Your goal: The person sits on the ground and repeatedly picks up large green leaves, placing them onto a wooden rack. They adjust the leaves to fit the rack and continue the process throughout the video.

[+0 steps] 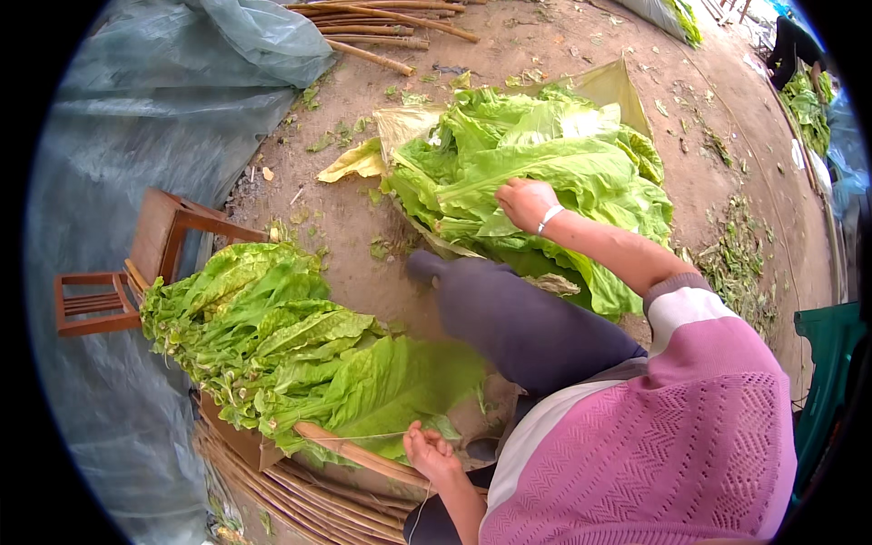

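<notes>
My left hand [432,451] is closed on a thin string [381,436], which runs taut to the bamboo pole [361,455] at the lower middle. Along that pole hangs a thick row of green tobacco leaves [272,334], stem ends at the left, some yellowing. My right hand [528,204] rests, fingers curled, on a heap of large loose tobacco leaves [545,160] at the upper middle. Whether its fingertips grip a leaf cannot be made out. Under the heap lies a pale sheet [623,92] with its corners turned up.
A wooden chair [160,238] stands at the pole's far end, before plastic sheeting [136,143]. Bamboo poles lie in a stack [320,501] at the bottom and a pile [381,20] at the top. Another person [793,51] handles leaves at the upper right, above a green plastic chair [828,368].
</notes>
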### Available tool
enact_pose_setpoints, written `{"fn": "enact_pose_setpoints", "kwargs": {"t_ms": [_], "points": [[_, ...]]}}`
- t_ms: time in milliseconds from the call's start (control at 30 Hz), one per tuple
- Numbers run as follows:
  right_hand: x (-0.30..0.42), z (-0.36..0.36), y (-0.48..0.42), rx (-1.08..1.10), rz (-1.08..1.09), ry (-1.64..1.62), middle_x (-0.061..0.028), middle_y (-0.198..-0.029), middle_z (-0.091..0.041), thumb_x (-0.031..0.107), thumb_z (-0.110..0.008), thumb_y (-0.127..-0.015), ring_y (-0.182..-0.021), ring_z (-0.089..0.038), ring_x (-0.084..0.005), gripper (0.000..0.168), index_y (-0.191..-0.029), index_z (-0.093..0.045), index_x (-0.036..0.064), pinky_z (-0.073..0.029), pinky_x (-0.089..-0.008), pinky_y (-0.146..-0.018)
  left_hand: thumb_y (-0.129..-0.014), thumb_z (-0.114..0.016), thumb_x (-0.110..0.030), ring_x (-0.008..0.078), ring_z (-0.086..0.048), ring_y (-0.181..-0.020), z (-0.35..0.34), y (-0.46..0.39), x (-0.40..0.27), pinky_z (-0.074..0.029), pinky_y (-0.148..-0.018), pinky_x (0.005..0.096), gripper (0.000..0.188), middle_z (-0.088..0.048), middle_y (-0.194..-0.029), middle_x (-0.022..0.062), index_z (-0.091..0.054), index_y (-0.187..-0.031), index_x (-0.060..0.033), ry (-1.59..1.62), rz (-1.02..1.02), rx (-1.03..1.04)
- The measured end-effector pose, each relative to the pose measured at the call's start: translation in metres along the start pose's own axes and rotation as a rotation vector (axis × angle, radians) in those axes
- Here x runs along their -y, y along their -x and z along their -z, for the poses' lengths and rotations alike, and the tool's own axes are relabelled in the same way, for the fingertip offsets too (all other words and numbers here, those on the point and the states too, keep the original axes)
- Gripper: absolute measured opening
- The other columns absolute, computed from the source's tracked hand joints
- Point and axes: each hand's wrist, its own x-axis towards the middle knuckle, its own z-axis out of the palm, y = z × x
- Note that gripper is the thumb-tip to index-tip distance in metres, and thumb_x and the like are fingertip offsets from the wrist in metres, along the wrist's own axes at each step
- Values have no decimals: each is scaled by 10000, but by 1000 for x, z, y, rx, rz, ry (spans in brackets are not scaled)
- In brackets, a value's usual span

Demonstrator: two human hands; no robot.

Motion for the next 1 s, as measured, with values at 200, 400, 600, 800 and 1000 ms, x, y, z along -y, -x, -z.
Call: {"fn": "enact_pose_setpoints", "kwargs": {"t_ms": [200, 400, 600, 800, 1000], "points": [[10, -56, -87, 209, -39, 210, -100, -1095, -595, 179, -576, -799, -1029, -564, -262, 255, -1044, -608, 116, -434, -407, -869, -933, -479, -216, 90, -335, -375, -18, -1, -8, -232, -327, 225, 187, -490, -588, 42, -508, -1011, -49, -22, -15, -29], [-18, -12, -110, 139, -23, 29, -151, -1076, -591, 218, -567, -773, -987, -579, -308, 305, -1051, -616, 103, -474, -409, -833, -934, -477, -205, 95, -329, -363, -17, -2, -10, -231, -322, 231, 180, -508, -583, 55, -505, -1007, -43, -13, -5, -18], [-16, 38, -132, 385, -55, 66, -112, -927, -673, 255, -567, -805, -874, -651, -272, 266, -1006, -649, 101, -513, -402, -726, -935, -474, -204, 95, -321, -357, -20, -7, -10, -220, -318, 235, 176, -499, -577, 52, -503, -1006, -45, -23, 11, -21], [38, -56, -95, 513, -72, 271, -133, -1130, -617, 157, -564, -833, -972, -642, -269, 260, -1057, -653, 60, -531, -357, -768, -942, -469, -228, 90, -307, -354, -25, -5, -14, -217, -317, 224, 191, -502, -585, 41, -500, -1025, -59, -49, 5, -17], [28, -13, -79, 247, -158, 140, -118, -1020, -590, 123, -592, -768, -912, -625, -285, 225, -982, -643, 80, -520, -373, -739, -940, -459, -193, 94, -312, -350, -12, -1, -14, -229, -315, 226, 176, -494, -574, 49, -506, -1009, -37, -11, -16, -18]]}}
